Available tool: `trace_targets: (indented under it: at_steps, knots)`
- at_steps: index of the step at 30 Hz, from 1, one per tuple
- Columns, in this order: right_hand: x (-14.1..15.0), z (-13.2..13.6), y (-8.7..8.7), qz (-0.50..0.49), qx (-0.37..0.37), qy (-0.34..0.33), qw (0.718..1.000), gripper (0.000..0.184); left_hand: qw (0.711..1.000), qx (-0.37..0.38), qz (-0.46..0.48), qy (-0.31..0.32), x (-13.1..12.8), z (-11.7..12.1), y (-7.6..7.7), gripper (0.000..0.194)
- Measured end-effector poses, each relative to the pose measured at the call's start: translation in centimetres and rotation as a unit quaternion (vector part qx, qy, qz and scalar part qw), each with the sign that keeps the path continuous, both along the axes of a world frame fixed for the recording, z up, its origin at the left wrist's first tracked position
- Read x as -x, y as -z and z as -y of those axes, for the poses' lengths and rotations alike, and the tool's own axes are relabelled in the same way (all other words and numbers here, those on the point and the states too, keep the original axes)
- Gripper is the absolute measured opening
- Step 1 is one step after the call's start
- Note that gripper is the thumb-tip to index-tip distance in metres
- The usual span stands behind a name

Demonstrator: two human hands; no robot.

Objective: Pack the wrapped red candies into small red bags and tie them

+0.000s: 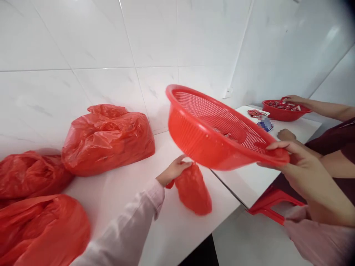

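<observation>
Below stretches the white bench [119,192]. Over it, the red basket [194,138] is held in the air, tilted, its rim lowest at the right hand [298,159], which squeezes this rim between thumb and fingers. On the bench, well to the left, lies a bulky red bag [111,142]. Just under the basket is the small red bag [194,190]; the left hand [174,169] pinches its top, but I cannot tell whether its bottom touches the bench. Inside the basket, a few small pieces [227,135] are visible. In my judgement, one should hold the rim firmly and the slope gentle, so that no piece slides out
</observation>
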State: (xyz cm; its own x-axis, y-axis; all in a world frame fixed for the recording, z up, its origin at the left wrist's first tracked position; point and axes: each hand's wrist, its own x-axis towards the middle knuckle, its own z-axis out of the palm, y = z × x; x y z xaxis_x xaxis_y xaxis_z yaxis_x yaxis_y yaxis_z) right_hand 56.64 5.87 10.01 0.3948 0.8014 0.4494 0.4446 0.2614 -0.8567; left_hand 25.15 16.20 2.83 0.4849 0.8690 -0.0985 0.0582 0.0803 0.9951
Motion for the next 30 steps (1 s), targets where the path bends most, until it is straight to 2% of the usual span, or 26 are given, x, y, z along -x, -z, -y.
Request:
trace_targets:
  at_steps: [3,6,10,13,15,17,19,20,21,22,24,25,26,28,30]
  knots:
    - [2.3,0.7,2.4,-0.022,0.071,-0.138,0.988,0.026,0.999,0.022,-0.039,0.012,5.3,5.9,0.6,0.034]
    - [5.3,1.0,5.3,-0.022,0.115,-0.183,0.976,0.027,0.995,0.055,-0.078,0.007,10.8,11.2,1.0,0.031]
    - [8.5,0.7,9.3,0.005,0.133,-0.188,0.973,0.028,0.992,0.091,-0.074,-0.049,15.8,15.9,1.0,0.034]
    - [9.4,0.2,11.3,0.019,0.109,-0.160,0.981,0.031,0.992,0.084,-0.049,-0.081,17.0,17.8,0.7,0.035]
    - [9.7,0.5,11.5,0.033,0.098,-0.125,0.987,0.046,0.991,0.070,-0.038,-0.106,16.7,18.6,0.4,0.037]
    - [10.8,1.9,10.9,0.081,0.075,-0.061,0.992,0.062,0.989,0.059,-0.032,-0.135,15.8,19.3,0.1,0.043]
    - [13.1,4.3,9.8,0.112,0.035,-0.020,0.993,0.061,0.986,0.056,-0.019,-0.153,14.5,19.8,-0.2,0.049]
    - [14.8,5.6,9.3,0.107,0.018,-0.027,0.994,0.055,0.986,0.056,-0.010,-0.154,13.8,20.0,-0.4,0.051]
    - [16.8,6.9,8.9,0.082,0.013,-0.072,0.994,0.046,0.987,0.055,0.000,-0.151,13.2,20.2,-0.6,0.053]
    - [18.8,8.0,8.5,0.058,0.029,-0.145,0.987,0.042,0.988,0.052,0.012,-0.144,12.6,20.3,-0.9,0.054]
    - [22.2,9.2,8.2,0.011,0.102,-0.300,0.948,0.041,0.990,0.041,0.036,-0.127,11.9,20.4,-1.3,0.059]
    - [23.3,9.3,8.2,-0.018,0.131,-0.343,0.930,0.035,0.991,0.035,0.044,-0.119,11.9,20.4,-1.5,0.063]
    - [24.0,9.2,8.2,-0.050,0.151,-0.363,0.918,0.030,0.992,0.031,0.042,-0.113,12.2,20.3,-1.6,0.068]
    - [23.8,8.4,8.3,-0.114,0.159,-0.346,0.917,0.023,0.993,0.019,-0.006,-0.115,13.5,20.4,-1.5,0.075]
    - [22.4,7.6,8.3,-0.163,0.149,-0.315,0.923,0.021,0.988,-0.001,-0.079,-0.131,15.3,20.6,-1.3,0.064]
